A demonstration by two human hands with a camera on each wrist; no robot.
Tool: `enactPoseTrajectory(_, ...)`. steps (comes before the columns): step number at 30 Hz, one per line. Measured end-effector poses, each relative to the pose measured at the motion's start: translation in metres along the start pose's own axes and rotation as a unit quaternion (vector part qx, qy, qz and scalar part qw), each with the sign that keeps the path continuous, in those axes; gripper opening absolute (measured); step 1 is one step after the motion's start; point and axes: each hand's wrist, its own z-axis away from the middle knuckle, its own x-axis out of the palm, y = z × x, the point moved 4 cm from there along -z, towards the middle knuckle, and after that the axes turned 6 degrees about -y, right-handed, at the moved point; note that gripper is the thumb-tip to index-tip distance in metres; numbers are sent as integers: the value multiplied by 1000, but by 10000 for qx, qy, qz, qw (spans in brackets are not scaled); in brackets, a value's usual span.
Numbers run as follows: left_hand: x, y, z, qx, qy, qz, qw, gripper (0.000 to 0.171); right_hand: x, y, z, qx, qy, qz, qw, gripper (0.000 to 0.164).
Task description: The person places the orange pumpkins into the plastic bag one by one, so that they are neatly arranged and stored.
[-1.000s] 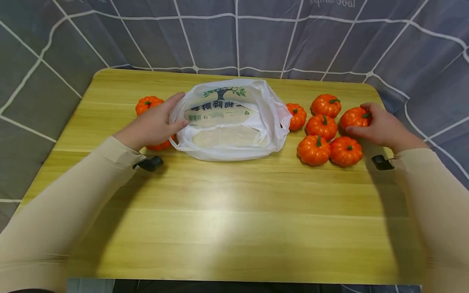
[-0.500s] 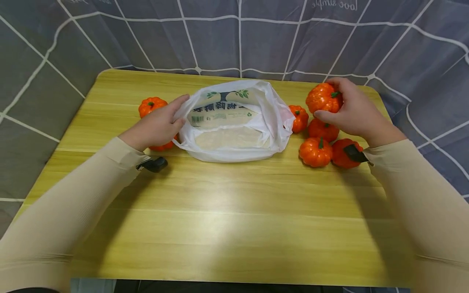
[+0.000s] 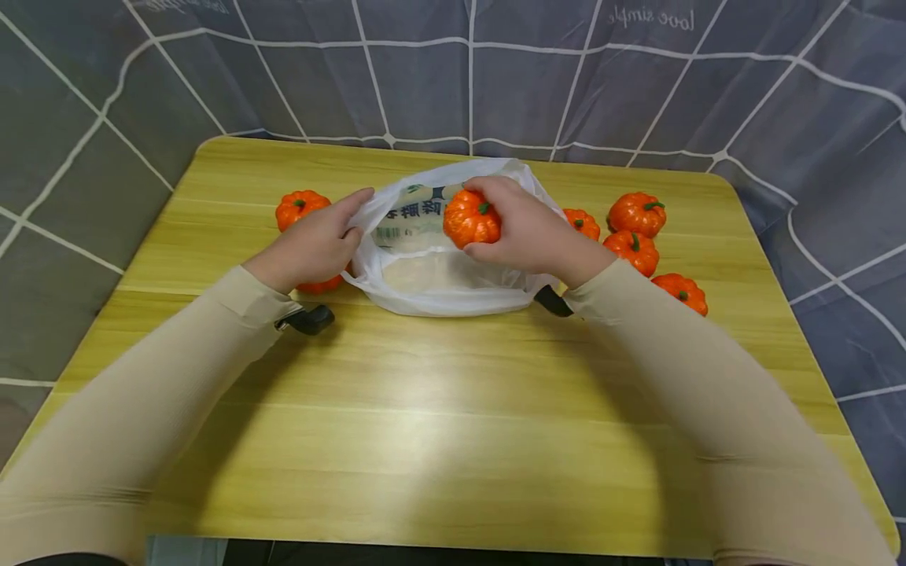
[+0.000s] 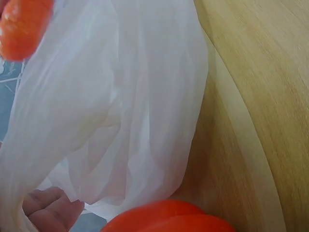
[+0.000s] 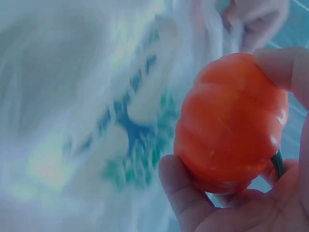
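Observation:
A white plastic bag [image 3: 439, 303] with a printed tree and lettering inside stands mouth up near the back of the table. My left hand [image 3: 311, 240] grips its left rim; in the left wrist view curled fingers [image 4: 50, 210] show at the bag's edge. Over the open mouth, my right hand [image 3: 527, 228] holds a small orange toy pumpkin [image 3: 469, 220] with a green stem. The right wrist view shows thumb and fingers spread round this pumpkin [image 5: 231, 121], the bag's inside behind it.
Right of the bag several pumpkins [image 3: 637, 214] are grouped, one partly behind my right sleeve. By my left hand sit two more, a rear pumpkin [image 3: 300, 206] and a front pumpkin [image 3: 320, 286] mostly covered. A grey grid-patterned curtain [image 3: 524, 94] borders the wooden table [image 3: 396, 440].
My right hand has lifted the pumpkin from the far right of the group and carried it left to above the bag's mouth. The left hand has stayed on the rim.

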Motion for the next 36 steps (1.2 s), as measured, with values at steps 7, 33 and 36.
enactPoseTrajectory(7,0,3,-2,-1,94,81,9999,64,36,-11,-37,49,-279,85,9996,77)
enactPoseTrajectory(33,0,-4,-2,-157,236,370,9989,62,76,-4,-90,1088,-443,-740,9903,98)
enactPoseTrajectory(36,0,-6,-3,-173,216,376,9989,62,77,-5,-91,1085,-452,-736,9903,99)
